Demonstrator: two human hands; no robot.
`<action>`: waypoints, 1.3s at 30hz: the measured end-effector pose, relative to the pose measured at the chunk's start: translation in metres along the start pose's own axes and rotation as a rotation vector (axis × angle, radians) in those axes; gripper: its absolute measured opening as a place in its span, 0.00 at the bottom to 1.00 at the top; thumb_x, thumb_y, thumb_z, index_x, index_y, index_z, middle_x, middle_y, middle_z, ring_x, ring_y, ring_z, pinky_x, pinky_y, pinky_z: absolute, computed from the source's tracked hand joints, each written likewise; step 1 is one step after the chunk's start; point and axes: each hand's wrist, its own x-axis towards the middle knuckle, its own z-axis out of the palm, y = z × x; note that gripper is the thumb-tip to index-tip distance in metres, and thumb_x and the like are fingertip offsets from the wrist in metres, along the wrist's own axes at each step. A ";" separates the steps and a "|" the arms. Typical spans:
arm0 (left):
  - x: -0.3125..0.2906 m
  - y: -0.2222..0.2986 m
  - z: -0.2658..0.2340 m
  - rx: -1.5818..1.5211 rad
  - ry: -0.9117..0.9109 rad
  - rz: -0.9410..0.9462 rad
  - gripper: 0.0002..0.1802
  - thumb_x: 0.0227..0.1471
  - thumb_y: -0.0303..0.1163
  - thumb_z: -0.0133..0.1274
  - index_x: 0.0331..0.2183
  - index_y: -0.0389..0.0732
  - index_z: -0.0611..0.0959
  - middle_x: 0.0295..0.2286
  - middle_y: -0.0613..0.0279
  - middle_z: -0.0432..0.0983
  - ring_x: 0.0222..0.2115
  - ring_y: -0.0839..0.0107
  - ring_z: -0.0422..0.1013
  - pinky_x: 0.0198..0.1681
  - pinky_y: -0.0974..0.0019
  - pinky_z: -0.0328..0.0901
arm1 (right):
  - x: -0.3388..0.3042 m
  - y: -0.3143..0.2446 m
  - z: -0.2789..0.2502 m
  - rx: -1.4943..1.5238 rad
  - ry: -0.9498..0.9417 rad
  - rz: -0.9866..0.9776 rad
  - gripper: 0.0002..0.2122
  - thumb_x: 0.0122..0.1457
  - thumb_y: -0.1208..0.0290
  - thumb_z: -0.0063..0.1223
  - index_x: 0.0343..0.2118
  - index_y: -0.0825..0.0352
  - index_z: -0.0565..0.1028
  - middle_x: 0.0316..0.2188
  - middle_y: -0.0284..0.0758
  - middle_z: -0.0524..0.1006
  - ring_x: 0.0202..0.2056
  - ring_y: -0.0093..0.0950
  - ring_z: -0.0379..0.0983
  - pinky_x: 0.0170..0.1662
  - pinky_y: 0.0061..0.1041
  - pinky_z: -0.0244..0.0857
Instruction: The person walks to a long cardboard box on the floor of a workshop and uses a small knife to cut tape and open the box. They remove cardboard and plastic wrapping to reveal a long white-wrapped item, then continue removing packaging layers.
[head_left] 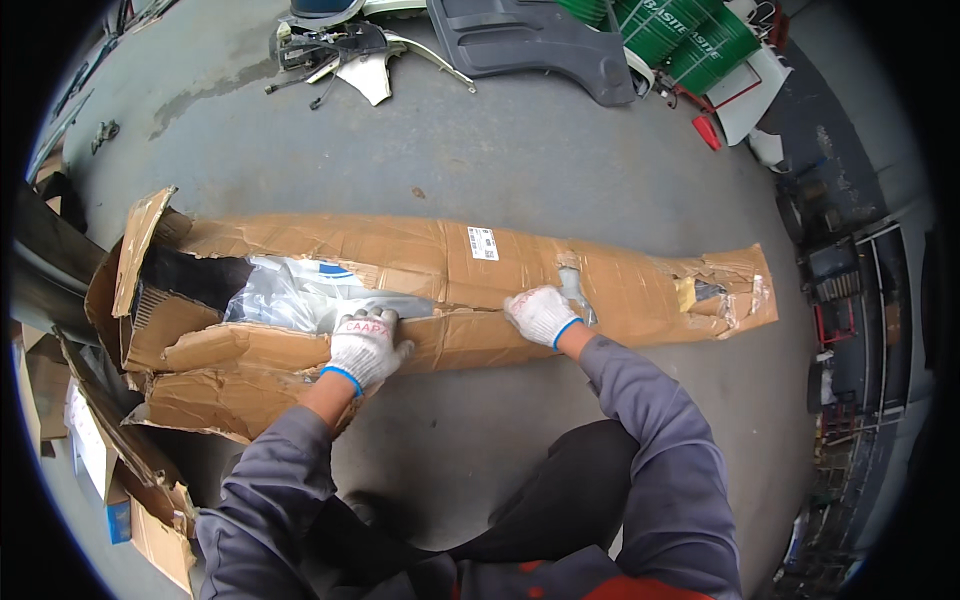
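Observation:
A long, torn brown cardboard box (400, 250) lies across the floor in front of me, ripped open along its top. Through the tear at its left part show clear plastic wrap (290, 295) and a black piece (195, 275). My left hand (364, 350), in a white knit glove with blue cuff, has its fingers curled over the near torn edge, thumb out to the side. Farther right along the same seam, my right hand (542, 315), gloved alike, is closed on the cardboard; its fingertips are hidden. Beside it, a grey piece (572, 282) shows through another tear.
Loose cardboard (160, 535) lies at the lower left. Across the floor are a dark grey plastic panel (530, 50), white and black vehicle parts (365, 70) and green drums (700, 50). Shelving with parts (850, 310) runs along the right.

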 end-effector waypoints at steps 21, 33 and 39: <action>0.000 0.149 0.114 0.250 0.051 -0.498 0.18 0.60 0.40 0.46 0.50 0.50 0.81 0.49 0.57 0.79 0.56 0.57 0.70 0.66 0.27 0.41 | -0.133 0.192 0.110 0.203 0.122 -0.086 0.07 0.57 0.67 0.52 0.32 0.61 0.80 0.23 0.37 0.82 0.29 0.37 0.82 0.31 0.40 0.76; -0.023 0.186 0.124 0.233 0.091 -0.584 0.15 0.58 0.36 0.45 0.41 0.45 0.84 0.44 0.53 0.81 0.50 0.56 0.73 0.62 0.43 0.55 | -0.041 0.079 0.084 0.303 0.097 0.137 0.33 0.57 0.43 0.56 0.57 0.63 0.67 0.44 0.42 0.81 0.44 0.39 0.80 0.47 0.39 0.71; -0.026 0.208 0.173 0.234 -0.206 -0.660 0.23 0.64 0.40 0.41 0.52 0.46 0.83 0.56 0.51 0.74 0.61 0.53 0.66 0.63 0.36 0.52 | -0.004 0.092 0.065 0.197 0.237 0.027 0.19 0.54 0.51 0.61 0.43 0.59 0.75 0.39 0.38 0.80 0.41 0.36 0.80 0.43 0.40 0.70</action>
